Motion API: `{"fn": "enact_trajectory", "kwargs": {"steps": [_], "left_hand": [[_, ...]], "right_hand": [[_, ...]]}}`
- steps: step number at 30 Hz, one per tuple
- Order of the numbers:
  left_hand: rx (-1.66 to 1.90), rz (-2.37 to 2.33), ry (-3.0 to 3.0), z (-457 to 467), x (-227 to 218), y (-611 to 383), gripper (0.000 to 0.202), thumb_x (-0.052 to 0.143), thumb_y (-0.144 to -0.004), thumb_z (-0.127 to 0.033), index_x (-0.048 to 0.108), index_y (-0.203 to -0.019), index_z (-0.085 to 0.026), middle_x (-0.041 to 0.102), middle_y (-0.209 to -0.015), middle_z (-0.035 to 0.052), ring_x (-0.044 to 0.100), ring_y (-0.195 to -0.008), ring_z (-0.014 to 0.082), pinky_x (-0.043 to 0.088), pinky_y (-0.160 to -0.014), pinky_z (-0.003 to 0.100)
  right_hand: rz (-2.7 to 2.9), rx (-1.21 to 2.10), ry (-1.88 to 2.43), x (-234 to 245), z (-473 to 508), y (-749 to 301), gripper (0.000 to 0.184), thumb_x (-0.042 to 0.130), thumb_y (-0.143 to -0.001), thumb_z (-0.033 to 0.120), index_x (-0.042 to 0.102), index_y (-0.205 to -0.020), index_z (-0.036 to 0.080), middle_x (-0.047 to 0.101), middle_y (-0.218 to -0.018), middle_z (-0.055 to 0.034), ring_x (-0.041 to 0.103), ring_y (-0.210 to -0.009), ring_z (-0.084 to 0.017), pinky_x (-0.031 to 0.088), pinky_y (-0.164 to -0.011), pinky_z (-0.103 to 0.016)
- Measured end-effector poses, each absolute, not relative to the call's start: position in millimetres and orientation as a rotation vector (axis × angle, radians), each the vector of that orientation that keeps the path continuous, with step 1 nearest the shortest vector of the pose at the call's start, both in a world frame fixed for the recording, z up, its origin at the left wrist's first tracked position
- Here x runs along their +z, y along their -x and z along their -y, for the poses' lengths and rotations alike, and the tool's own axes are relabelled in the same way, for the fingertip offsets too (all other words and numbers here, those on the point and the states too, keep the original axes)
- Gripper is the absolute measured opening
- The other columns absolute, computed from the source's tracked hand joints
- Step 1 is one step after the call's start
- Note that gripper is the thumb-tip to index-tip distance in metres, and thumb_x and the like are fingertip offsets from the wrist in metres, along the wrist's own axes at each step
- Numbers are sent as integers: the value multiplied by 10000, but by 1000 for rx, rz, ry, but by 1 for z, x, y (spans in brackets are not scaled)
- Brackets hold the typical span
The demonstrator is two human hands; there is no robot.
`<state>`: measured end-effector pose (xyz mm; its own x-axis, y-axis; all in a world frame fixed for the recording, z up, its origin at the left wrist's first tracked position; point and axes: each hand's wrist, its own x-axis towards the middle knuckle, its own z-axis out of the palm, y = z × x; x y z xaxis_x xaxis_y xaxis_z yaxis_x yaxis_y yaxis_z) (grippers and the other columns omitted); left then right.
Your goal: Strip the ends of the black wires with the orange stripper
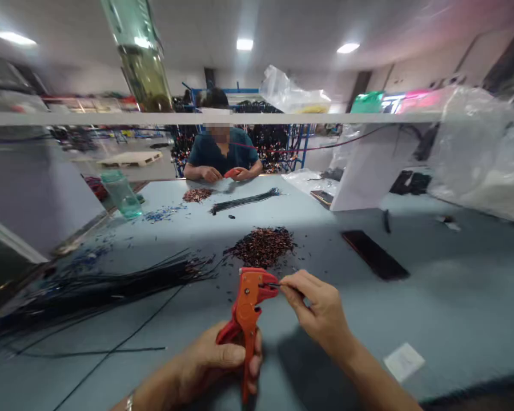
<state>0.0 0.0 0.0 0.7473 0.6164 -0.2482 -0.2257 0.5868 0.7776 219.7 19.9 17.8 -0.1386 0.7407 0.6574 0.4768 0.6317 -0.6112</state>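
Note:
An orange and red wire stripper (247, 302) stands upright in my left hand (214, 357), whose fingers wrap round its handles. Thumb and forefinger of my right hand (319, 302) pinch a thin black wire (274, 285), and its end sits between the stripper's jaws. Most of that wire is hidden by my right hand. Just beyond the tool lies a heap of short dark and coppery offcuts (263, 246). To the left stretches a long bundle of black wires (128, 288), with a few loose ones nearer to me.
Across the table a person (223, 151) holds a red tool. A wire bundle (246, 201) and offcut pile (197, 195) lie before them. A dark phone (374, 254) and white paper (404, 362) lie right, a green bottle (122, 194) left. A shelf (248, 119) spans above.

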Motion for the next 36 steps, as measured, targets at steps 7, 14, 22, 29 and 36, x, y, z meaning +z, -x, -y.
{"fn": "enact_trajectory", "kwargs": {"steps": [7,14,22,29,36], "left_hand": [[535,-545,-805,1,5,1,381,742,-654,-362,629,-897,-91,623,-737,78,611,-640,183,477,-655,334],[538,-561,-828,1,5,1,380,750,-643,-357,634,-887,-90,624,-732,79,607,-623,177,474,-617,309],[530,-550,-857,-1,4,2,392,759,-635,-368,628,-877,-88,626,-715,81,607,-610,182,473,-595,309],[529,-556,-874,1,3,2,394,770,-635,-378,627,-868,-93,627,-711,75,613,-604,177,480,-593,303],[538,-585,-885,2,2,1,382,778,-637,-395,613,-815,-100,618,-657,58,606,-541,161,475,-527,272]], "right_hand": [[1798,283,1046,22,-19,-219,129,532,-858,158,645,-798,177,590,-619,1,491,-501,-117,381,-497,-226],[1811,288,1066,24,-17,-217,157,523,-858,188,650,-766,177,545,-536,30,428,-435,-101,335,-444,-218],[1813,279,1066,21,-16,-215,171,528,-855,193,642,-730,163,411,-473,67,384,-413,-92,299,-437,-215],[1797,295,1049,22,-16,-213,178,515,-860,183,626,-724,156,392,-489,70,369,-416,-85,299,-443,-208],[1798,326,1019,24,-15,-212,171,517,-860,170,623,-727,156,391,-511,69,358,-426,-82,293,-442,-207]]}}
